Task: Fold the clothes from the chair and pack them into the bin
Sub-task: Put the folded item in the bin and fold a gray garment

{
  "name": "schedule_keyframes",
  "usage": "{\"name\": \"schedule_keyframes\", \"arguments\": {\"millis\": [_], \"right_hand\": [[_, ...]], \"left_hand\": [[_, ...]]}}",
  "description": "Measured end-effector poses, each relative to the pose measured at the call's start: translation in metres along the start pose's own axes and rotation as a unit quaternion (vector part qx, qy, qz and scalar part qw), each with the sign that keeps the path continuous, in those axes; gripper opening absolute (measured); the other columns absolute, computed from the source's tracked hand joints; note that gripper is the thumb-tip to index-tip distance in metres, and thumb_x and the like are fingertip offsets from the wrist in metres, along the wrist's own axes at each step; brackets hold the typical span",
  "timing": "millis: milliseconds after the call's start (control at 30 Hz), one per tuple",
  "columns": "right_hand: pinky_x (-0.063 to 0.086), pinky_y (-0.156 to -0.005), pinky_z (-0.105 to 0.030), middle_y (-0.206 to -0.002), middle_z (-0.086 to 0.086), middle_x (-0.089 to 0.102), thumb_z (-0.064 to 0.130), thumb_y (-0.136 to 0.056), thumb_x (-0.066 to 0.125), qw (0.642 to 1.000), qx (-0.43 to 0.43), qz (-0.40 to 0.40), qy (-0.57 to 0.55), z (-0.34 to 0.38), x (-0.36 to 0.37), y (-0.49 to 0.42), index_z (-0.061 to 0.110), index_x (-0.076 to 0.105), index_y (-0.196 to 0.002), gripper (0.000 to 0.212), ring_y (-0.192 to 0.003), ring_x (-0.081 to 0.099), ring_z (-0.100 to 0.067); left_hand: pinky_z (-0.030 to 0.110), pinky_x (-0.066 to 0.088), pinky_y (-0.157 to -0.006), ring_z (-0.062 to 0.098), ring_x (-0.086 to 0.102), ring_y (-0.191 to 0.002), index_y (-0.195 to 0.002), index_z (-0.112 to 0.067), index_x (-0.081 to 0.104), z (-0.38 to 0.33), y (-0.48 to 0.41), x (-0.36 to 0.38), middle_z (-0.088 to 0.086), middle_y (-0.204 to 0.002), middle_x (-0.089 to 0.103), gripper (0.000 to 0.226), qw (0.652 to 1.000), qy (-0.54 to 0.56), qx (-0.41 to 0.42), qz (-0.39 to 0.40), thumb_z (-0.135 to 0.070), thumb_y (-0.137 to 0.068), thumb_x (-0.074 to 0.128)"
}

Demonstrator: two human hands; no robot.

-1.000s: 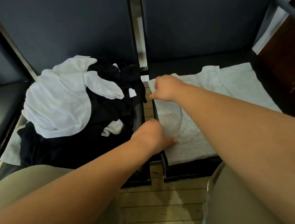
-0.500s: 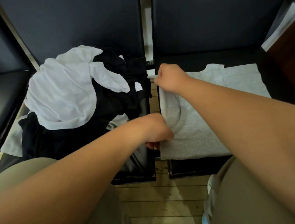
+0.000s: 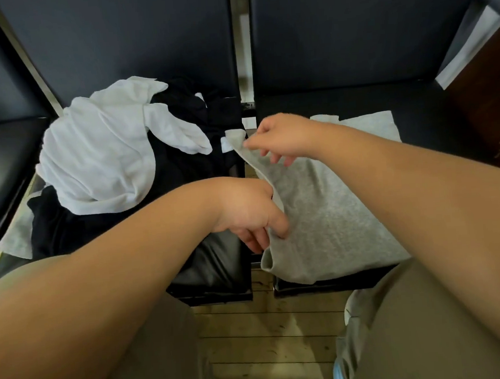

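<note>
A grey shirt (image 3: 331,212) lies spread on the right black chair seat (image 3: 416,110). My right hand (image 3: 283,138) pinches its far left corner, lifted a little off the seat. My left hand (image 3: 250,210) grips the shirt's left edge closer to me, thumb on top. On the left chair seat (image 3: 216,266) is a heap with a white garment (image 3: 100,159) on top of black clothes (image 3: 75,230). No bin is in view.
Dark padded chair backs (image 3: 123,37) rise behind both seats, with a narrow gap between the chairs. Wooden floorboards (image 3: 269,331) show below, between my knees in khaki trousers. A brown wooden surface (image 3: 492,92) stands at the far right.
Both hands have lifted the grey shirt's left edge off the seat; the right hand's fingers have spread while pinching the corner. The camera view has shifted slightly.
</note>
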State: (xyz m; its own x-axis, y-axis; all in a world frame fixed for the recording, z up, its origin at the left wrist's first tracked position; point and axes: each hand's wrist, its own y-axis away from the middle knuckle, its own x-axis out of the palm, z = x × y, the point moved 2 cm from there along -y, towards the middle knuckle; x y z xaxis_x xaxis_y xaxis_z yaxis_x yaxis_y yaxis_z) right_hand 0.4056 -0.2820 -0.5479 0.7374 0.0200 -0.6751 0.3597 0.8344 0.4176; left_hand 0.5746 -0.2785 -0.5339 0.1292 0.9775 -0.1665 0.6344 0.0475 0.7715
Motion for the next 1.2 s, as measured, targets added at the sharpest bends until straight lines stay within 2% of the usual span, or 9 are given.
{"name": "schedule_keyframes", "arguments": {"millis": [133, 300, 500, 700, 867, 967, 1067, 1133, 1200], "right_hand": [[0.064, -0.070, -0.036, -0.085, -0.004, 0.073, 0.074, -0.082, 0.073, 0.994, -0.016, 0.017, 0.105, 0.009, 0.022, -0.005, 0.014, 0.069, -0.090, 0.060, -0.079, 0.073, -0.017], [0.033, -0.050, -0.029, -0.070, -0.002, 0.047, 0.022, -0.090, 0.069, 0.972, -0.058, -0.056, 0.220, 0.020, 0.032, -0.016, 0.015, 0.042, -0.071, 0.034, -0.069, 0.052, -0.023], [0.066, -0.065, -0.038, -0.083, -0.008, 0.072, 0.018, -0.098, 0.056, 0.985, -0.010, -0.097, 0.140, 0.007, -0.001, -0.012, 0.010, 0.070, -0.095, 0.016, -0.071, 0.075, -0.024], [0.068, -0.073, -0.040, -0.102, -0.003, 0.073, 0.019, -0.101, 0.060, 0.989, 0.065, -0.135, -0.003, -0.041, -0.041, 0.000, 0.021, 0.069, -0.128, 0.028, -0.080, 0.077, -0.018], [0.067, -0.082, -0.045, -0.104, -0.006, 0.073, 0.011, -0.098, 0.062, 0.986, 0.133, -0.080, 0.053, -0.079, -0.042, -0.001, 0.021, 0.071, -0.121, 0.027, -0.091, 0.076, -0.024], [0.066, -0.085, -0.046, -0.097, -0.012, 0.078, 0.007, -0.095, 0.062, 0.980, 0.164, -0.075, 0.086, -0.091, -0.041, -0.005, 0.010, 0.076, -0.108, 0.020, -0.091, 0.078, -0.027], [0.063, -0.075, -0.037, -0.089, -0.006, 0.074, 0.026, -0.098, 0.064, 0.983, 0.152, -0.089, 0.060, -0.092, -0.042, -0.010, 0.013, 0.072, -0.098, 0.014, -0.081, 0.072, -0.020], [0.051, -0.062, -0.031, -0.086, -0.004, 0.069, 0.036, -0.100, 0.064, 0.983, 0.130, -0.101, 0.076, -0.091, -0.043, -0.013, 0.017, 0.067, -0.093, 0.021, -0.075, 0.066, -0.018], [0.047, -0.062, -0.030, -0.094, -0.003, 0.071, 0.039, -0.099, 0.065, 0.983, 0.130, -0.112, 0.062, -0.090, -0.042, -0.019, 0.016, 0.070, -0.098, 0.024, -0.080, 0.067, -0.018]], "left_hand": [[0.050, 0.063, -0.093, 0.038, 0.078, -0.097, -0.119, 0.006, 0.064, 0.000, -0.002, 0.006, 0.025, -0.103, 0.078, 0.029, 0.999, 0.005, -0.012, -0.038, -0.001, -0.093, 0.071], [0.056, 0.062, -0.093, 0.040, 0.077, -0.098, -0.113, 0.008, 0.069, 0.001, -0.005, 0.010, 0.025, -0.099, 0.078, 0.025, 0.998, 0.001, 0.005, -0.059, -0.003, -0.091, 0.072], [0.049, 0.066, -0.083, 0.038, 0.077, -0.089, -0.116, 0.001, 0.067, 0.001, -0.012, 0.017, 0.022, -0.100, 0.077, 0.036, 0.997, -0.005, 0.029, -0.078, -0.018, -0.086, 0.074], [0.039, 0.065, -0.075, 0.024, 0.075, -0.088, -0.118, -0.013, 0.051, -0.019, -0.028, 0.042, 0.007, -0.104, 0.071, 0.039, 0.981, -0.057, 0.053, -0.178, -0.035, -0.093, 0.071], [0.045, 0.068, -0.076, 0.026, 0.080, -0.080, -0.145, -0.016, 0.040, -0.030, -0.051, 0.075, 0.008, -0.103, 0.077, 0.053, 0.990, 0.072, 0.077, -0.096, -0.033, -0.102, 0.066], [0.044, 0.066, -0.074, 0.022, 0.076, -0.083, -0.143, -0.015, 0.044, -0.026, -0.055, 0.072, 0.002, -0.107, 0.072, 0.053, 0.974, -0.089, 0.111, -0.177, -0.042, -0.101, 0.063], [0.043, 0.054, -0.097, 0.022, 0.054, -0.116, -0.140, -0.016, 0.048, -0.018, -0.056, 0.064, 0.002, -0.127, 0.054, 0.053, 0.892, -0.314, 0.151, -0.289, -0.048, -0.100, 0.060], [0.043, 0.043, -0.111, 0.027, 0.040, -0.131, -0.144, -0.016, 0.045, -0.014, -0.058, 0.063, 0.005, -0.139, 0.041, 0.067, 0.844, -0.414, 0.150, -0.306, -0.060, -0.095, 0.060], [0.048, 0.028, -0.124, 0.031, 0.022, -0.149, -0.155, -0.020, 0.034, -0.010, -0.062, 0.066, 0.009, -0.156, 0.027, 0.086, 0.843, -0.447, 0.126, -0.272, -0.070, -0.090, 0.062]]}}
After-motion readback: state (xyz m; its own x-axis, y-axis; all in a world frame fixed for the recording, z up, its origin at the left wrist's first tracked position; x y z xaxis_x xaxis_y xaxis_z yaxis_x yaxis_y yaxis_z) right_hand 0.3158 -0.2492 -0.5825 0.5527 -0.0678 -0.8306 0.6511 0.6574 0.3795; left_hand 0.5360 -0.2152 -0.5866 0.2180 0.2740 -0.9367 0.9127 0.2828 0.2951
